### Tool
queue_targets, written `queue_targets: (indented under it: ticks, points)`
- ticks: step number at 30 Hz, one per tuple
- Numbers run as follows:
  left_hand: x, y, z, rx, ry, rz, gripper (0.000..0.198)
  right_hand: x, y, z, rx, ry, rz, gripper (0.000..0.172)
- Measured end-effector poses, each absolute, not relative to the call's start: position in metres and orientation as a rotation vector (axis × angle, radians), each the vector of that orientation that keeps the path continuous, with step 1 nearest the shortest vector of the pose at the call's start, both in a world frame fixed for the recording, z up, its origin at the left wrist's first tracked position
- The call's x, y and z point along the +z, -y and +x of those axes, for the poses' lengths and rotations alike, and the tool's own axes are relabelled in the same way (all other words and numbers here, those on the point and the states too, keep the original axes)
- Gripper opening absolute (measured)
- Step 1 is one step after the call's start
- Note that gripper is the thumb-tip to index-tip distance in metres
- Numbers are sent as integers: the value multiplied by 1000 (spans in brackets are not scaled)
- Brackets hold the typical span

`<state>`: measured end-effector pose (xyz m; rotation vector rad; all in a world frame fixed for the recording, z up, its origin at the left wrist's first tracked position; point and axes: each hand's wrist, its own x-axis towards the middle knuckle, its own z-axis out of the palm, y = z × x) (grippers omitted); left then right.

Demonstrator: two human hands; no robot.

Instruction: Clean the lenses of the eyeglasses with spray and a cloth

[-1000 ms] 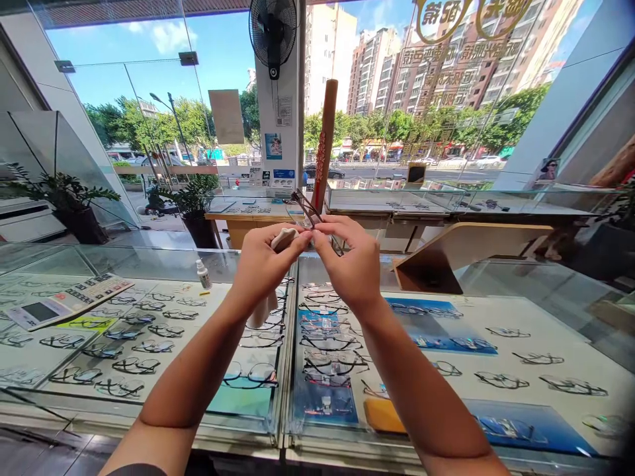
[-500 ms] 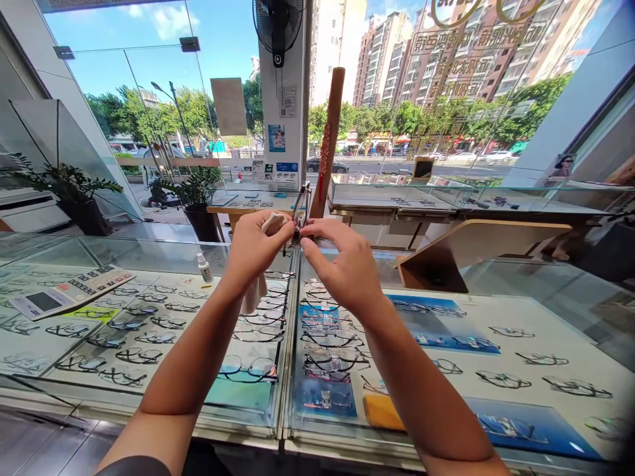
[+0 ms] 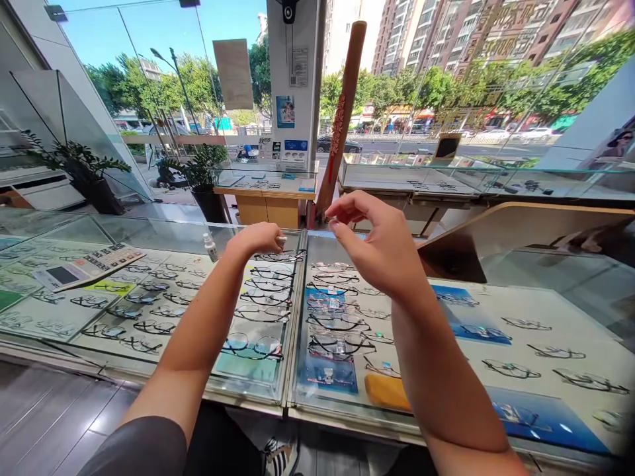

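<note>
My left hand [image 3: 255, 239] is closed above the left glass display case [image 3: 198, 231], its fingers turned down and away. A small bit of whitish cloth [image 3: 282, 239] shows at its knuckles; the rest is hidden. My right hand [image 3: 380, 244] hangs over the right case, thumb and curved fingers apart, with nothing seen between them. Rows of eyeglasses [image 3: 340, 322] lie under the glass below and between the hands. Whether my left hand also holds a pair of glasses cannot be made out.
On the left case are a calculator [image 3: 89, 266] and a small white bottle [image 3: 210, 247]. A slanted wooden-edged stand [image 3: 520, 231] is at the right. An orange case [image 3: 387, 392] lies low in the right case. Potted plants [image 3: 99, 192] and a leaning wooden post [image 3: 344, 119] are beyond.
My hands have moved apart, the right one rightward. The glasses held between them are no longer seen there, and the hanging cloth is now mostly hidden. The view has tilted down.
</note>
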<state>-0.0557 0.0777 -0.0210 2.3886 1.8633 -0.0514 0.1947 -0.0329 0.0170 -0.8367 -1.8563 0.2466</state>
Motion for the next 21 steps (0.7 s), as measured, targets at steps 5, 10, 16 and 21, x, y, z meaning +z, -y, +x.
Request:
queue_targets:
  ticks: [5, 10, 16, 21]
  points:
    - [-42, -97, -51, -269, -1920, 2311, 28, 18, 35, 193, 264, 1919, -806, 11]
    - [-58, -111, -51, -350, -1993, 2264, 40, 19, 36, 191, 282, 1916, -801, 9]
    - [-67, -114, -45, -436, -1998, 2237, 33, 19, 37, 190, 280, 1912, -781, 9]
    - [-72, -115, -42, -528, -1980, 2210, 39, 18, 38, 190, 297, 1923, -759, 9]
